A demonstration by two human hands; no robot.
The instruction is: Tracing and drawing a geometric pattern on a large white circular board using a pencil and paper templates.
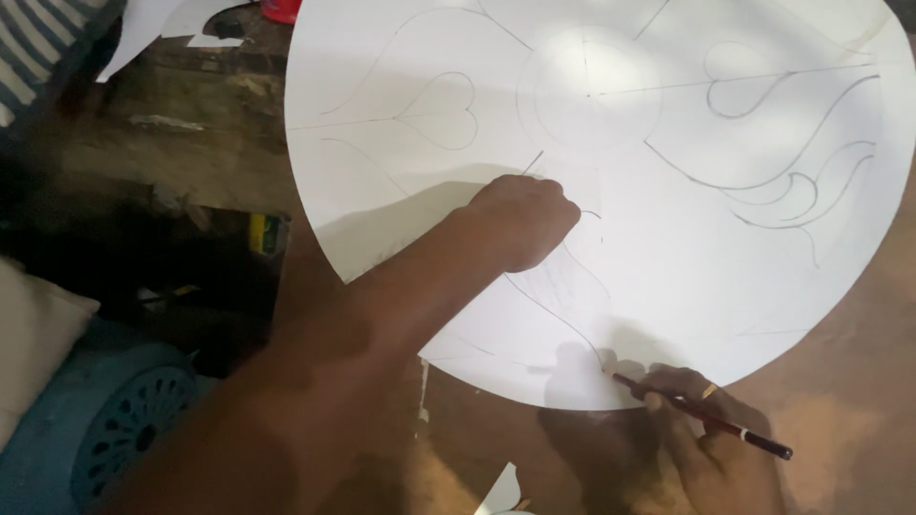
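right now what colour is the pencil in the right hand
The pencil is dark red with a black end, clearest in the head view.

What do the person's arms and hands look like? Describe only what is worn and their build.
Both arms are bare, with no sleeves in view. The left hand wears nothing that shows. The right hand has a gold-coloured ring on one finger. No gloves, watch or bracelets are visible.
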